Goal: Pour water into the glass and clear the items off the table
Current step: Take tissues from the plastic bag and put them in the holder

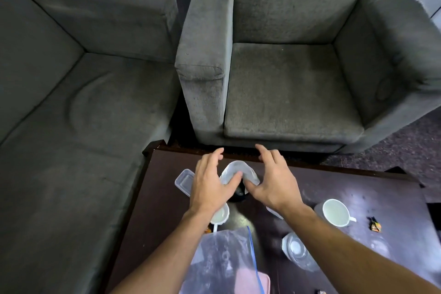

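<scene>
A translucent white plastic container point(238, 168) sits at the far middle of the dark table point(381, 188), over a dark round object point(238, 194). My left hand point(212, 181) and my right hand point(274, 179) flank it, fingers spread and thumbs touching its near edge. I cannot see either hand closed around it. A white cup point(222, 216) with liquid lies partly under my left wrist. A second white cup point(336, 212) stands to the right. A clear glass point(297, 252) stands near my right forearm.
A clear rectangular box point(184, 180) lies left of my left hand. A zip bag point(226, 260) fills the near edge, over something pink point(263, 284). A small wrapper point(375, 224) lies at the right. A grey armchair point(286, 93) and a grey sofa point(71, 114) stand beyond the table.
</scene>
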Demonstrator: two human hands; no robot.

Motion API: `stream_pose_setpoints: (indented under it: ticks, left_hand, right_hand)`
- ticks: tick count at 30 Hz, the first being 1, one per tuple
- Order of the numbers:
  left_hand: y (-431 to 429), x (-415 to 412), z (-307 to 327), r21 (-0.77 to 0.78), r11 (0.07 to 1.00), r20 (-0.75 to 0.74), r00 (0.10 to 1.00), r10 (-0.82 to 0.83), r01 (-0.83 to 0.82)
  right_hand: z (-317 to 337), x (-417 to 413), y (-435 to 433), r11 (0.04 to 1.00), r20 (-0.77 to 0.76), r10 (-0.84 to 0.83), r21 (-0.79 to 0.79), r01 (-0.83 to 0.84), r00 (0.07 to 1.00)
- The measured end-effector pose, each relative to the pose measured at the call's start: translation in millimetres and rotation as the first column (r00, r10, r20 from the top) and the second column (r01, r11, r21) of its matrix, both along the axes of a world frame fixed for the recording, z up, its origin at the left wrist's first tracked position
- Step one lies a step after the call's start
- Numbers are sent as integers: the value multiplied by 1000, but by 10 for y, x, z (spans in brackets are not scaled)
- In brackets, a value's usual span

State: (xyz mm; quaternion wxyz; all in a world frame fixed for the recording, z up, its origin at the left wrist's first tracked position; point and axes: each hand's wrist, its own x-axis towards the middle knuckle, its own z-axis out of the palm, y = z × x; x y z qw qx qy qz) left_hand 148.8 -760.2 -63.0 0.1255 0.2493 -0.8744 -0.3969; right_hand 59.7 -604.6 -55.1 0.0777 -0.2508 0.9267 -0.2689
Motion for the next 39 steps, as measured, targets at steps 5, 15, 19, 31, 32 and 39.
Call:
stream_pose_setpoints:
  ticks: [5, 15, 19, 31, 32, 39]
  left_hand:
    - [87, 18, 511, -94, 994, -154, 988, 32, -47]
    - [677, 921, 374, -97, 995, 71, 997, 21, -14]
    - [890, 1123, -17, 22, 991, 295, 947, -130, 130]
    - [942, 852, -650, -50, 973, 470, 864, -178, 227]
    - [921, 881, -598, 26, 981, 444, 877, -185, 194]
    - [602, 1024, 342, 314, 934, 230, 941, -249, 170]
  right_hand:
    - [493, 91, -4, 999, -60, 10, -50, -13, 998]
    - [460, 954, 291, 968, 462, -193, 236, 90, 865]
    - [-131, 1495, 648, 924, 641, -246, 382, -23, 727]
    - [-771, 1624, 820, 967, 622, -212, 243, 72, 754]
    - [-744, 1603, 831, 974, 614, -197, 214, 79, 764]
    - [48, 1437, 824, 949, 594, 2, -256, 186, 804]
